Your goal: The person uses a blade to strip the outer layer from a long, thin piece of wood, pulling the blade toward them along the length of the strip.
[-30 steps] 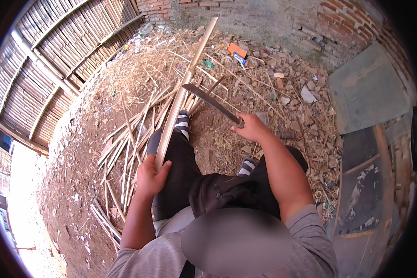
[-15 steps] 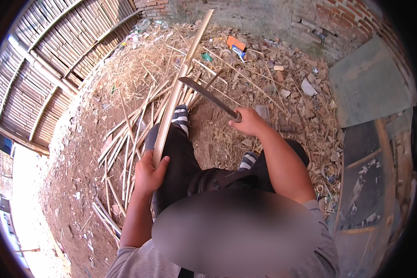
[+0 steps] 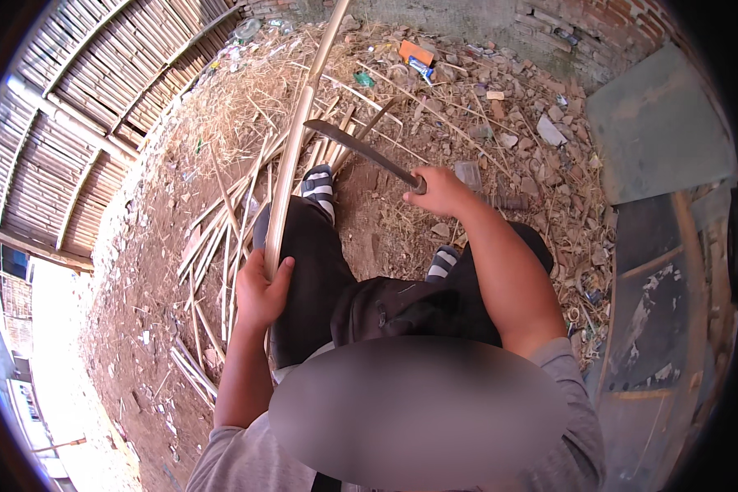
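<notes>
My left hand (image 3: 262, 289) is closed round the near end of a long split bamboo strip (image 3: 292, 152), over my left thigh. The strip slants up and away, its far end reaching the top edge of the view. In my right hand (image 3: 441, 193) is the handle of a machete (image 3: 365, 150) with a dark, curved blade. Its tip points left and appears close to the bamboo strip; whether they touch I cannot tell. Beyond and left of my left foot, a loose pile of thin bamboo strips (image 3: 215, 238) lies on the dirt.
A bamboo-slat fence (image 3: 82, 107) stands at the left, a brick wall (image 3: 467, 37) at the back. Rubble (image 3: 541, 156), dry straw and litter cover the ground. Grey-green and dark panels (image 3: 660, 123) line the right side. My sandalled feet (image 3: 320, 193) rest on the ground.
The bamboo strip has swung slightly left and stands steeper in view, its far end now at the top edge. The machete and right hand have shifted a little left and up.
</notes>
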Tool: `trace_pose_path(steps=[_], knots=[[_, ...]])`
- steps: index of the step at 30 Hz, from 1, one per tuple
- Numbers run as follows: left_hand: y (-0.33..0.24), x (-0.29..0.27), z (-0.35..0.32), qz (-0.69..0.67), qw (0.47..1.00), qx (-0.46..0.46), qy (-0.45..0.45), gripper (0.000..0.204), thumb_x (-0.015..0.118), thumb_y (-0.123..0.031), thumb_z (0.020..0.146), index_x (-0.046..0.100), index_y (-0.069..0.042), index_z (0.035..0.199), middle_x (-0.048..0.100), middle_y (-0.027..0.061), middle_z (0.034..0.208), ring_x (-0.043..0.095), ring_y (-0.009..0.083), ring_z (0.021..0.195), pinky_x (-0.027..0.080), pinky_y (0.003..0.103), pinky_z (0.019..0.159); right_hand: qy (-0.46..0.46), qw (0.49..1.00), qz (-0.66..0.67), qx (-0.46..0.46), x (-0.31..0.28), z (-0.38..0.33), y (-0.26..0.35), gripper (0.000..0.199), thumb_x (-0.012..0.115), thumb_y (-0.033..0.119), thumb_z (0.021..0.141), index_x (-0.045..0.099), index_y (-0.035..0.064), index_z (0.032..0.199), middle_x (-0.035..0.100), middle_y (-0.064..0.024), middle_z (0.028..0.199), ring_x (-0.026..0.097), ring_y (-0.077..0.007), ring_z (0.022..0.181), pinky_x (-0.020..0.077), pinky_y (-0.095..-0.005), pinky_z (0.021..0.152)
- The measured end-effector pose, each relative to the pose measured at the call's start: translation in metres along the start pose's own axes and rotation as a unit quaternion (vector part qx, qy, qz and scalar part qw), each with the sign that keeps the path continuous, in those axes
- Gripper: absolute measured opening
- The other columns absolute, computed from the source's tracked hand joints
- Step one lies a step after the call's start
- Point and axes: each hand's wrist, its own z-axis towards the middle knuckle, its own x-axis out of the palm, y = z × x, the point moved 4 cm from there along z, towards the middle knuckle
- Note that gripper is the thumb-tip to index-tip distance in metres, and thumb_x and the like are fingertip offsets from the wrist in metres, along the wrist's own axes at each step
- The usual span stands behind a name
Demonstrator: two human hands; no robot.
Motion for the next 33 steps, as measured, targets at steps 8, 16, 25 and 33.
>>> trace_pose_path(steps=[8,16,25,33], knots=[[-0.001,0.003,-0.003,0.034,0.999,-0.013,0.017,0.033,0.075,-0.031,0.091,0.061,-0.001,0.090,0.063,0.0162,0.067,0.063,0.0322,0.059,0.048,0.043,0.058,0.085,0.989,-0.120,-0.008,0.025,-0.004,0.017,0.032,0.073,0.026,0.080,0.070,0.0135,0.109,0.072,-0.0163,0.098,0.070,-0.0358,0.096,0.0551,-0.0486,0.083],[0.006,-0.002,0.003,0.047,0.998,0.008,0.034,0.044,0.070,-0.046,0.094,0.065,-0.003,0.095,0.065,0.0188,0.069,0.067,0.0367,0.066,0.050,0.046,0.061,-0.039,0.989,-0.053,0.133,-0.002,0.004,-0.008,0.040,0.075,0.032,0.083,0.069,0.0092,0.115,0.073,-0.0171,0.106,0.069,-0.0369,0.102,0.0545,-0.0476,0.087],[0.011,-0.002,0.004,-0.005,0.999,-0.009,0.046,0.041,0.069,-0.043,0.096,0.065,-0.002,0.092,0.065,0.0185,0.068,0.066,0.0353,0.064,0.049,0.044,0.060,-0.263,0.938,0.123,0.189,-0.035,0.007,-0.026,0.040,0.078,0.035,0.084,0.068,0.0014,0.101,0.072,-0.0145,0.086,0.071,-0.0307,0.081,0.0528,-0.0414,0.072],[0.000,-0.004,0.005,0.041,0.997,-0.014,0.063,0.040,0.069,-0.039,0.097,0.064,0.000,0.094,0.062,0.0150,0.064,0.063,0.0271,0.059,0.046,0.040,0.057,-0.226,0.974,0.025,-0.014,-0.049,-0.008,0.012,0.028,0.077,0.026,0.085,0.066,0.0048,0.099,0.068,-0.0122,0.073,0.068,-0.0293,0.069,0.0501,-0.0421,0.064]])
